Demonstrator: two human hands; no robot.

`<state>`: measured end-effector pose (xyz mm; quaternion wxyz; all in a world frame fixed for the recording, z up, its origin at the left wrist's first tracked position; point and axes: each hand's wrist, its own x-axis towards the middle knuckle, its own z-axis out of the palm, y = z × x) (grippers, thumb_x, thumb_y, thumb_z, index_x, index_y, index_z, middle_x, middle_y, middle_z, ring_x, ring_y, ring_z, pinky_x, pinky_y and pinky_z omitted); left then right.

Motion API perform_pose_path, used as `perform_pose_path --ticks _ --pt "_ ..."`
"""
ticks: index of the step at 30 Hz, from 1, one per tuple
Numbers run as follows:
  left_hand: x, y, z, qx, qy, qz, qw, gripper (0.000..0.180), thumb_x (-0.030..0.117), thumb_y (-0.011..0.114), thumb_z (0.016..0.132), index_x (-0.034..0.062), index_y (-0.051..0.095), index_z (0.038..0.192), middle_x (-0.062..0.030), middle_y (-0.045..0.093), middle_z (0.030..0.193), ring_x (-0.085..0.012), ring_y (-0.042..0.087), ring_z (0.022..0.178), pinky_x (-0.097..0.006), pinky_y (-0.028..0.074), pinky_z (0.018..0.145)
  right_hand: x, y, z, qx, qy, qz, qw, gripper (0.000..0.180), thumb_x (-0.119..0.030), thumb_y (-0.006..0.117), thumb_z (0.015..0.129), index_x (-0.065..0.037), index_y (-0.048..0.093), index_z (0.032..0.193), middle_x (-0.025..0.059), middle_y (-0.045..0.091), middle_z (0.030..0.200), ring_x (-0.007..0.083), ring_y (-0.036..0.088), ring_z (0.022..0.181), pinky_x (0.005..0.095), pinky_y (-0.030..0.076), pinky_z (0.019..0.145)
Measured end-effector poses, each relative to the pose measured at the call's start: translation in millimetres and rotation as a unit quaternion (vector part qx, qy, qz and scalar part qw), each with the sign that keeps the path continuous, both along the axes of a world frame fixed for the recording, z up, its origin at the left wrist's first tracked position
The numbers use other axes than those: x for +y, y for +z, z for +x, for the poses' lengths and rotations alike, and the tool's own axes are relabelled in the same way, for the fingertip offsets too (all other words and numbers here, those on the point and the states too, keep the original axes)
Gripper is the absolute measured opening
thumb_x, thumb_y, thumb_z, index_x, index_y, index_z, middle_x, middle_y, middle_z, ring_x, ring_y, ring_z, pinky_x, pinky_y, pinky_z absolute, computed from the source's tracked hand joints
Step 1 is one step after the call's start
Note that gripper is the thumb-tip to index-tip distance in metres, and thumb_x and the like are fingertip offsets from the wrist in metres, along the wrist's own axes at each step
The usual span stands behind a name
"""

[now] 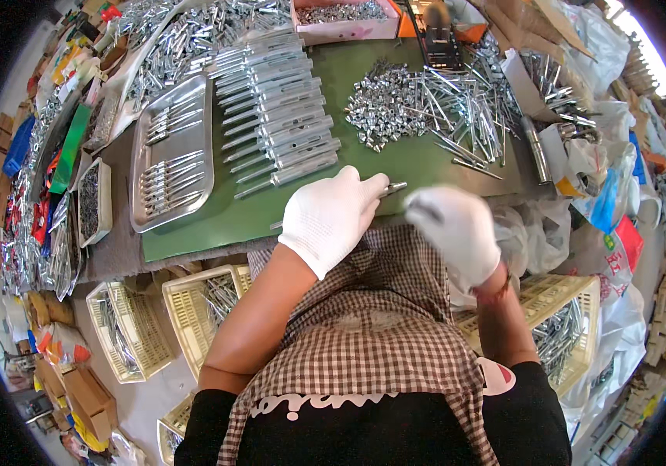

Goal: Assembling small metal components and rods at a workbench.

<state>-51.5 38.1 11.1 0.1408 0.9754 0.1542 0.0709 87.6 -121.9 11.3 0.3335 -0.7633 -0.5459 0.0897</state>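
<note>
One slim metal rod (397, 186) is gripped in the gloved left hand (329, 217) in the head view, at the near edge of the green mat (208, 234); its tip projects toward the right hand (457, 233). The right hand is motion-blurred; its grip cannot be determined. Loose pins (472, 116) and small sleeves (383, 109) lie beyond the grip. The rod could drop over the edge if the left-hand fingers slacken or the right hand knocks its tip.
</note>
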Motion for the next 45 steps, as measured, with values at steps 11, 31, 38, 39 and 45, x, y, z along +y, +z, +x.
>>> perform_pose_path --ticks 11,31,38,39,45 --pt "-7.9 3.2 0.5 0.001 0.016 -0.037 0.999 0.018 0.023 0.058 0.093 0.0216 0.066 0.109 -0.008 0.058 0.082 -0.0292 0.063 0.068 -0.041 0.052 0.061 13.4 -11.5 35.6 -0.114 -0.073 -0.051 0.99 0.014 -0.019 0.067 0.087 -0.011 0.073 0.097 0.0098 0.067 0.093 0.0309 0.066 0.086 0.0403 0.052 0.074" --pt "-13.4 1.6 -2.3 -0.031 0.034 -0.025 0.999 0.02 0.02 0.061 0.09 0.0209 0.067 0.109 -0.0071 0.059 0.079 -0.0287 0.064 0.066 -0.04 0.051 0.056 23.5 -4.9 6.5 -0.018 -0.017 -0.033 0.999 0.009 -0.016 0.07 0.083 -0.01 0.066 0.089 0.0103 0.063 0.086 0.033 0.063 0.078 0.0425 0.05 0.067" --pt "-12.5 -2.8 -4.7 -0.036 0.003 0.014 0.999 0.024 0.022 0.062 0.091 0.0191 0.066 0.115 -0.0075 0.057 0.08 -0.0277 0.063 0.066 -0.04 0.051 0.055 35.0 9.1 25.1 -0.011 0.066 -0.102 0.993 0.016 -0.02 0.067 0.085 -0.007 0.059 0.083 0.0122 0.061 0.082 0.0344 0.062 0.078 0.043 0.048 0.066" --pt "-11.7 -2.6 -4.3 -0.024 -0.009 0.021 0.999 0.026 0.023 0.062 0.092 0.0187 0.065 0.117 -0.008 0.057 0.08 -0.0277 0.063 0.066 -0.04 0.051 0.055 34.2 10.3 24.9 -0.01 0.065 -0.103 0.993 0.016 -0.02 0.067 0.085 -0.007 0.059 0.083 0.0122 0.061 0.082 0.0344 0.062 0.078 0.043 0.048 0.066" --pt "-12.6 -1.4 -4.2 -0.011 -0.003 0.006 1.0 0.026 0.024 0.059 0.094 0.0187 0.064 0.119 -0.0091 0.056 0.078 -0.0283 0.063 0.062 -0.041 0.05 0.054 31.9 19.5 32.2 0.046 0.037 -0.064 0.996 0.018 -0.022 0.068 0.086 -0.006 0.063 0.09 0.0085 0.06 0.076 0.0246 0.062 0.07 0.0394 0.048 0.062"
